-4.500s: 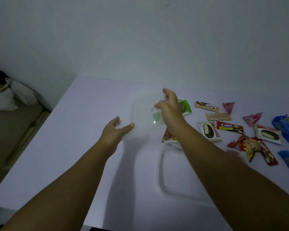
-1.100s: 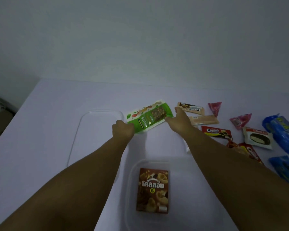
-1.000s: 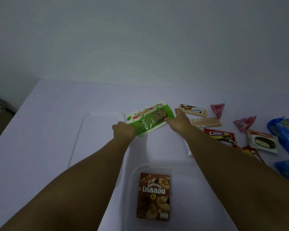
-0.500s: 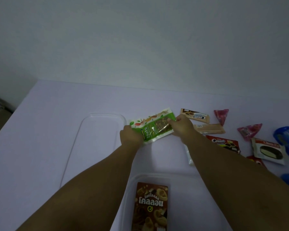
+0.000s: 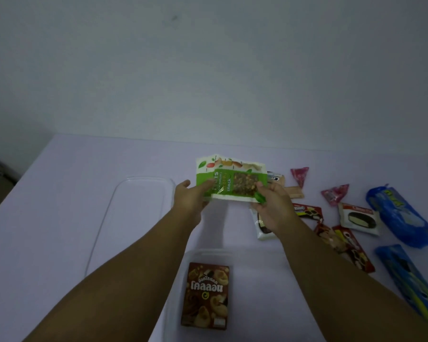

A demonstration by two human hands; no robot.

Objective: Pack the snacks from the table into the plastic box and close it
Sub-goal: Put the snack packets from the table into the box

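Note:
A green and white nut snack packet (image 5: 229,181) is held up above the table, my left hand (image 5: 192,197) gripping its left edge and my right hand (image 5: 272,203) its right edge. Below, near the front edge, stands the clear plastic box (image 5: 205,254) with a brown snack carton (image 5: 206,296) lying flat inside. The clear lid (image 5: 134,206) lies flat on the table to the left of my left arm.
Several loose snacks lie to the right: pink triangular sweets (image 5: 300,175), a red cookie pack (image 5: 308,211), a white pie packet (image 5: 358,218), two blue cookie packs (image 5: 400,215), a dark red wrapper (image 5: 349,245). A white wall rises behind the table (image 5: 59,193).
Both hands have lifted the green packet off the table and turned it level. Earlier, the brown carton went into the box and the lid was set at the left.

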